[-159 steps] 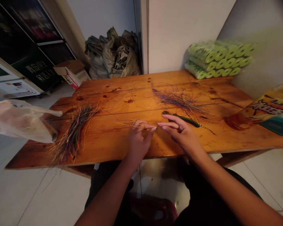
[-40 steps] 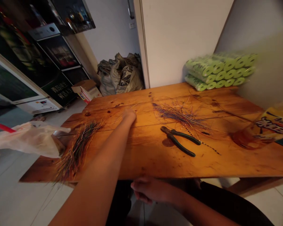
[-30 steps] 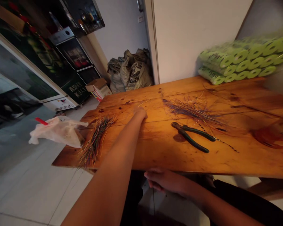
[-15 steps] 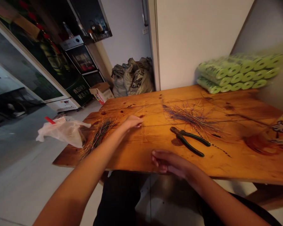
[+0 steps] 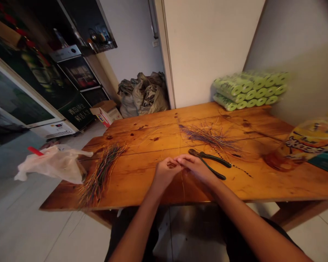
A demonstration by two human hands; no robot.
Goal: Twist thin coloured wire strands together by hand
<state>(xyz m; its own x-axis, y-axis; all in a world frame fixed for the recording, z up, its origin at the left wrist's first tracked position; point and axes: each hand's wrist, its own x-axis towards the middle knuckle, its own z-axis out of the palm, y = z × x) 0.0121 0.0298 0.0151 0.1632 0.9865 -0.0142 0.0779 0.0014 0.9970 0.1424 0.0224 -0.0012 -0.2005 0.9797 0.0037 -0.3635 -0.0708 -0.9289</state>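
Note:
My left hand (image 5: 167,171) and my right hand (image 5: 194,168) meet fingertip to fingertip over the front middle of the wooden table (image 5: 142,160). Both are pinched on a thin pale wire (image 5: 183,183), whose end hangs below the fingers. Just right of my hands lie pliers (image 5: 211,162) with dark green handles, their jaws toward the upper left. A loose bundle of purple and orange wires (image 5: 210,137) is spread behind the pliers. Another bundle of dark, multicoloured wires (image 5: 102,173) lies at the table's left side.
A white plastic bag (image 5: 54,162) sits at the left edge. Packs of green rolls (image 5: 248,91) stand at the back right, and a large bottle (image 5: 303,145) lies at the right. Behind the table are sacks (image 5: 144,94) and a cardboard box (image 5: 108,111).
My hands, apart before, have come together at the fingertips. The left moved toward me and the right moved forward. The view has shifted to the right.

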